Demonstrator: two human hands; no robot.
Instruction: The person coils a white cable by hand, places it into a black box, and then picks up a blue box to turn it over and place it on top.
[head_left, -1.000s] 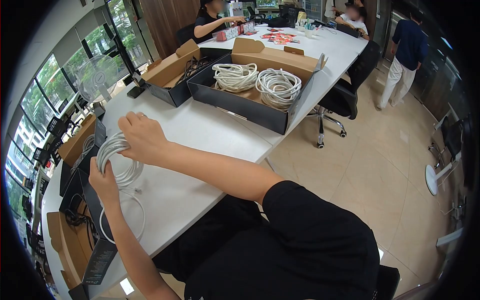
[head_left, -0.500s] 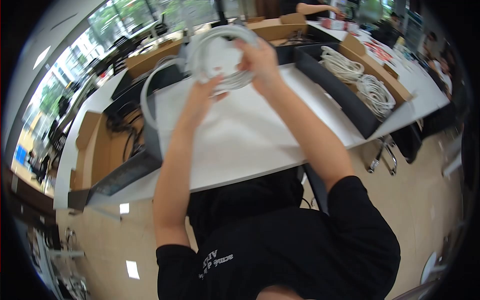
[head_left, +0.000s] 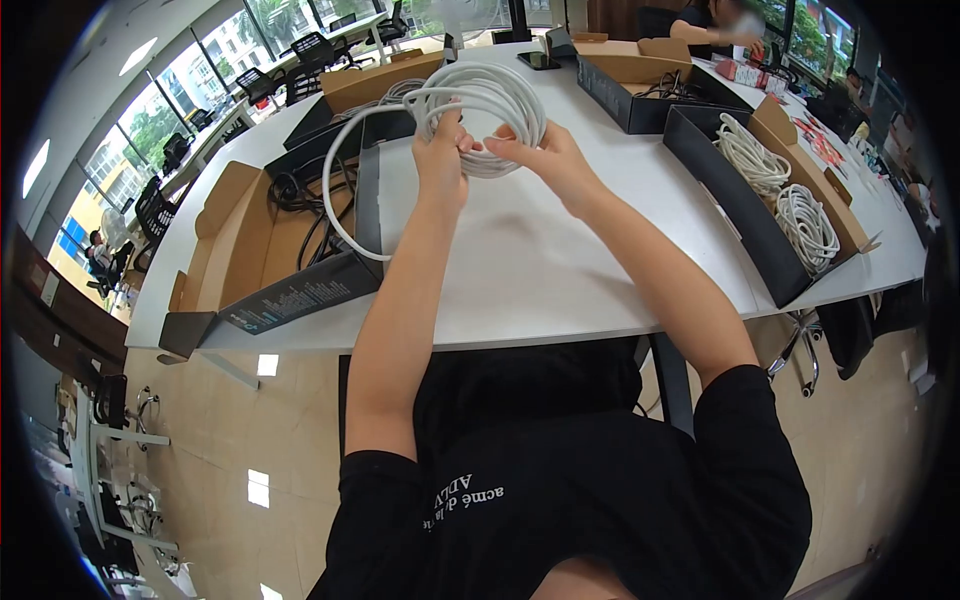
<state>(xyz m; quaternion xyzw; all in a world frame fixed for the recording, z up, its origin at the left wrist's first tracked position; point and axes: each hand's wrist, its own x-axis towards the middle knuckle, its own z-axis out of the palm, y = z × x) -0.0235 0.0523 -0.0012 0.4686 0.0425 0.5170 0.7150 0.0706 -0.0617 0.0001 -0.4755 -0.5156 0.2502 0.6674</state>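
A coiled white cable (head_left: 490, 82) is held up over the white table (head_left: 540, 265), with both hands on its loops. My left hand (head_left: 440, 160) is closed round the left side of the coil, fingers wrapped over the strands. At the lower right of the coil, my right hand (head_left: 545, 160) grips the loops with the thumb pointing inward. One wide loop of the cable hangs out to the left and runs down past my left forearm. Where its end lies, I cannot make out.
At left stands an open box (head_left: 300, 290) with black cables (head_left: 318, 200). Another box (head_left: 350, 92) behind it holds grey cable. To the right, a long box (head_left: 725, 205) holds two white cable bundles (head_left: 806, 228). A further box (head_left: 640, 105) holds black cables. A person (head_left: 715, 28) sits beyond.
My view has shifted, so the table and boxes appear displaced. My right hand has come from the coil's upper right to its lower right; my left hand still holds the left side.
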